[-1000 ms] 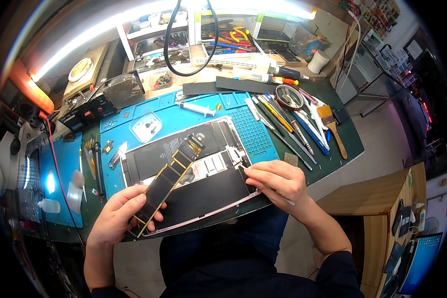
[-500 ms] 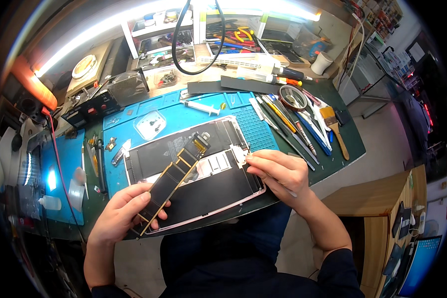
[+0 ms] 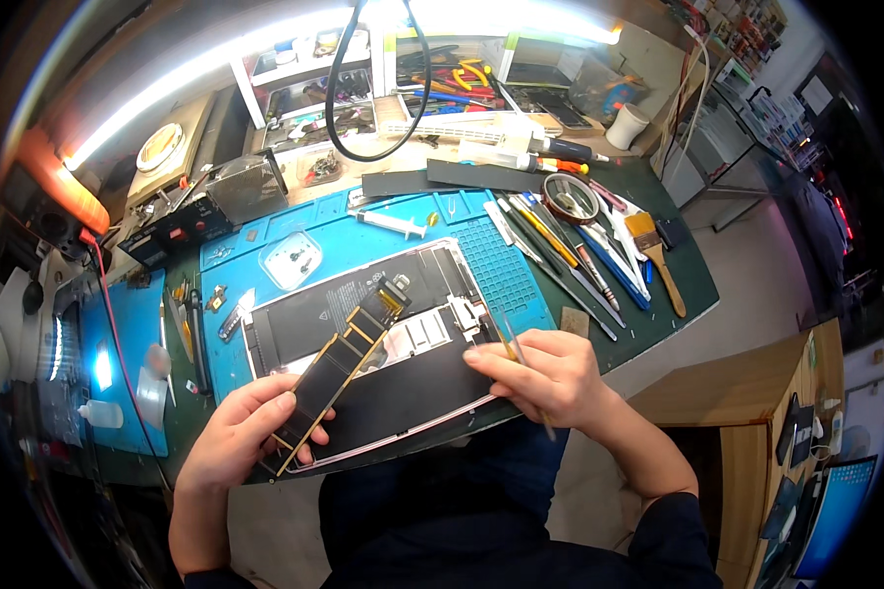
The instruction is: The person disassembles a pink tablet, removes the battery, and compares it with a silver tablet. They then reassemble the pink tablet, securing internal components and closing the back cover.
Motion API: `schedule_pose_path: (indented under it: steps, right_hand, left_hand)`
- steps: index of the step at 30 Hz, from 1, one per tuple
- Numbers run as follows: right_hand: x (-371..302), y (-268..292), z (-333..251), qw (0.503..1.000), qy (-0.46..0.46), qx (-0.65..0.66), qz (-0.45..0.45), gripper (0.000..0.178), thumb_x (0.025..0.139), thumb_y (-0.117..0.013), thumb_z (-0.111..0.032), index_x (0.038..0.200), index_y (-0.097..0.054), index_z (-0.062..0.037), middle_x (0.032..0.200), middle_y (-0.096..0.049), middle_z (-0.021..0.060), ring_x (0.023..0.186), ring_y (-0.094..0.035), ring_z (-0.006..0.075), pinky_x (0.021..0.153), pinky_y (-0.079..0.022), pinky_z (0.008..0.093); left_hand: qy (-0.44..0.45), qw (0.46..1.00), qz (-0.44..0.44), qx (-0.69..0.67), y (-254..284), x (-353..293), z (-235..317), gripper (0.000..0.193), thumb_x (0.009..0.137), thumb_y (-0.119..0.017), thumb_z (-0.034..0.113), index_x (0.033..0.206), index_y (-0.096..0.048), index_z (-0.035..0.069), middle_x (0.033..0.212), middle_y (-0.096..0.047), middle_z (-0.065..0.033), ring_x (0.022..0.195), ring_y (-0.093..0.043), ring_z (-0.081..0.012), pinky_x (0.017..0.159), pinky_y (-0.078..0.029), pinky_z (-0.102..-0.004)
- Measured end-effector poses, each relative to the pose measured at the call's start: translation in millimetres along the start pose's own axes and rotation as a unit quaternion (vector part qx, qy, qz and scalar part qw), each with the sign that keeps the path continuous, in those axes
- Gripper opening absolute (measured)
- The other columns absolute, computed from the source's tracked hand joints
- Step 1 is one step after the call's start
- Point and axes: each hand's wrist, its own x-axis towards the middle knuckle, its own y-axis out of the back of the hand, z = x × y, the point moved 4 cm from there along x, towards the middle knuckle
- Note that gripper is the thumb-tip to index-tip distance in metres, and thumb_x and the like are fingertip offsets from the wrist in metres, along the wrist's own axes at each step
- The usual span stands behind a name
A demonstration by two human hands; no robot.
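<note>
My left hand [image 3: 236,427] grips the lower end of a long, narrow circuit board [image 3: 326,376], black with gold edges. The board is held slantwise over an opened tablet [image 3: 403,393], whose black batteries and pale middle section show. Between the thumb and fingers of my right hand [image 3: 550,378] is a pair of thin tweezers [image 3: 515,344], tips pointing up and away. That hand hovers by the tablet's right edge, close to a white connector part [image 3: 466,316]. The tablet lies partly on a blue work mat [image 3: 511,265].
Behind the tablet are a clear tray of small parts [image 3: 292,260] and a syringe [image 3: 388,223]. Pens and hand tools [image 3: 580,255] crowd the right, with a brush [image 3: 656,260]. A black cable loop [image 3: 332,88] hangs above. A small brown block [image 3: 575,322] sits beyond my right hand.
My right hand has drawn down and slightly left, away from the white connector part, and the tweezers have swung more upright. My left hand keeps the board in nearly the same place.
</note>
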Motion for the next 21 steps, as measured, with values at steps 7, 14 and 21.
schedule_pose_path:
  steps: [7, 14, 21]
  right_hand:
    - [7, -10, -2, 0.995, -0.062, -0.048, -0.056, 0.047, 0.093, -0.078, -0.025, 0.133, -0.067, -0.0041, 0.108, -0.075, 0.0046, 0.083, -0.063, 0.0182, 0.071, -0.055, 0.0284]
    - [5, -14, -5, 0.991, -0.07, -0.075, -0.09, 0.046, 0.095, -0.076, -0.03, 0.133, -0.068, -0.0037, 0.117, -0.077, 0.006, 0.081, -0.062, 0.0203, 0.074, -0.054, 0.0298]
    - [3, -13, -7, 0.993, -0.056, -0.082, -0.069, 0.043, 0.095, -0.077, -0.029, 0.129, -0.07, -0.0045, 0.116, -0.077, 0.005, 0.082, -0.062, 0.0199, 0.074, -0.054, 0.0297]
  left_hand:
    - [-0.003, 1.0, -0.023, -0.019, 5, 1, -4, 0.04, 0.113, -0.052, 0.02, 0.143, -0.054, -0.006, 0.119, -0.07, -0.0172, 0.096, -0.073, -0.0184, 0.074, -0.063, -0.0282]
    - [-0.003, 1.0, -0.02, -0.023, 3, 0, -3, 0.04, 0.113, -0.051, 0.02, 0.143, -0.054, -0.005, 0.12, -0.07, -0.017, 0.097, -0.073, -0.0182, 0.076, -0.062, -0.0281]
    - [-0.005, 1.0, -0.021, -0.018, 4, -2, -4, 0.04, 0.113, -0.051, 0.021, 0.143, -0.054, -0.006, 0.121, -0.07, -0.0173, 0.099, -0.072, -0.0185, 0.076, -0.062, -0.0289]
